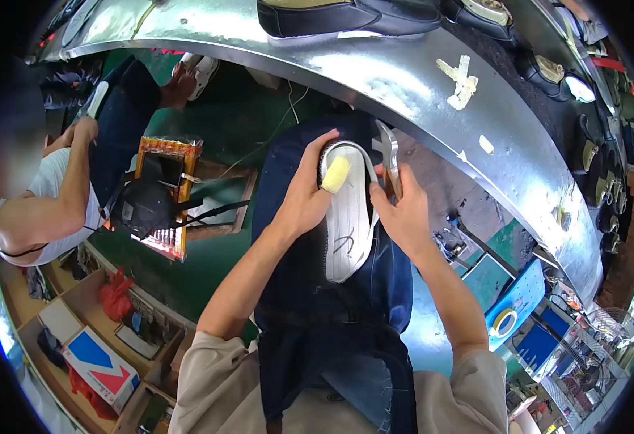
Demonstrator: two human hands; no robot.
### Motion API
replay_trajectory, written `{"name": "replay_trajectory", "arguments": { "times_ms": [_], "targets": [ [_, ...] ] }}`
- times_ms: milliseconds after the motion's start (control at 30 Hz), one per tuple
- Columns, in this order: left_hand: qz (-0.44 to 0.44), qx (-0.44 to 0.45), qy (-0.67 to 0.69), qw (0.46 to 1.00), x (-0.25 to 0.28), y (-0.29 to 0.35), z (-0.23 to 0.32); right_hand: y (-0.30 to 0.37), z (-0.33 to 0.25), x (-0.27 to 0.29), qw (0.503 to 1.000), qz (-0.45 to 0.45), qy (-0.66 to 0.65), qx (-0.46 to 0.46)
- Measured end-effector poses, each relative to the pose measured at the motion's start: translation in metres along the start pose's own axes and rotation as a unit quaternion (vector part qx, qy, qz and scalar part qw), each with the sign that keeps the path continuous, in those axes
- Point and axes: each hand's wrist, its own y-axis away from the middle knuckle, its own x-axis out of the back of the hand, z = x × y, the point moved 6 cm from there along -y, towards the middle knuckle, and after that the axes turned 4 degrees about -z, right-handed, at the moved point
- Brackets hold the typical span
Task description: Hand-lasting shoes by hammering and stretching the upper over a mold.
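An upside-down shoe [347, 231] lies over my lap, its white bottom facing up with dark pen marks on it and a dark edge round it. My left hand [304, 197] is wrapped round its left side near the far end, and yellow tape covers the thumb, which lies on the white surface. Metal pincers [388, 148] are gripped in my right hand [407, 211] at the shoe's right side, their head pointing away from me. The right thumb rests close to the shoe's edge; whether the jaws bite on anything cannot be made out.
A curved metal bench [389, 65] runs across the far side and down the right, with a black shoe [346, 18] and several others on it. At left sits a co-worker [64, 181] with a shoe in hand. A black bag [143, 207] and a cardboard box [100, 369] are nearby.
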Motion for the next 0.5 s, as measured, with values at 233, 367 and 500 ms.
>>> {"name": "replay_trajectory", "arguments": {
  "times_ms": [233,367,500],
  "targets": [
    [-0.044,-0.103,-0.149,0.982,0.015,-0.004,0.033,0.015,-0.016,0.014,0.989,0.077,0.012,0.128],
    [0.016,-0.068,-0.115,0.991,0.012,0.003,0.04,0.037,-0.011,0.024,0.983,-0.134,-0.116,-0.041],
    [0.021,-0.129,-0.106,0.986,0.01,0.008,0.053,0.05,-0.023,0.009,0.908,-0.309,-0.281,-0.038]
  ]
}}
